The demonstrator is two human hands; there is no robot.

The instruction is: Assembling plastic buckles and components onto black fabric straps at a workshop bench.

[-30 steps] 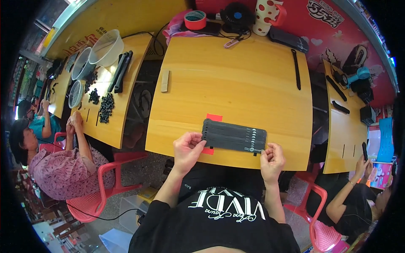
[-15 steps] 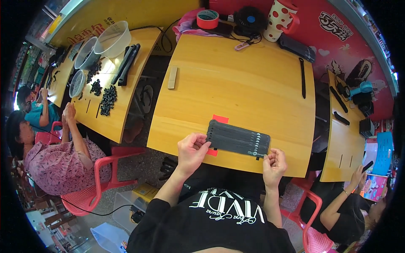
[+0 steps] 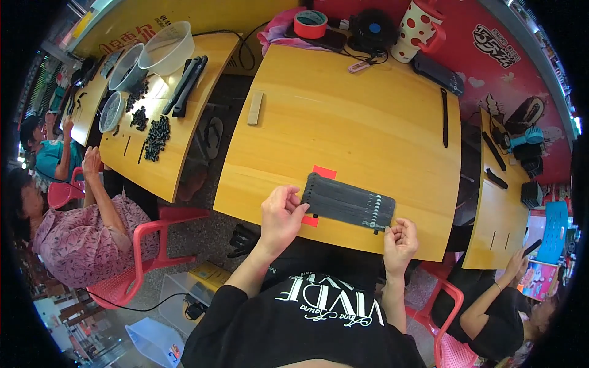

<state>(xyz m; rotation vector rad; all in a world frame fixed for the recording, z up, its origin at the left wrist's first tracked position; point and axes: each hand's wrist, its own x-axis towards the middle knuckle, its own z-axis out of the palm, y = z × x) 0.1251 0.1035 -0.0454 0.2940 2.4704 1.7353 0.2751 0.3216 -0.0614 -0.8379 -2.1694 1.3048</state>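
Observation:
Several flat black straps (image 3: 346, 202) lie side by side in a slanted row close to the table's front edge. They have rounded left ends and a line of pale markings near their right ends. My left hand (image 3: 282, 218) is closed, thumb and fingertips pinching at the left end of the row. At the lower right corner, my right hand (image 3: 400, 242) pinches the end of the nearest strap, its other fingers curled in. A piece of red tape (image 3: 324, 172) sticks out beyond the far side of the straps, and another red piece (image 3: 310, 221) shows on the near side.
On my wooden table (image 3: 331, 122) are a small wooden block (image 3: 255, 108), a single black strap (image 3: 444, 116), a tape roll (image 3: 310, 24), a black fan (image 3: 372, 28) and a dotted tumbler (image 3: 417, 30). People sit at tables on both sides; plastic tubs (image 3: 167, 49) stand left.
The whole view has shifted slightly. Both my hands keep nearly the same grip on the straps. The seated person at left has moved their hands a little.

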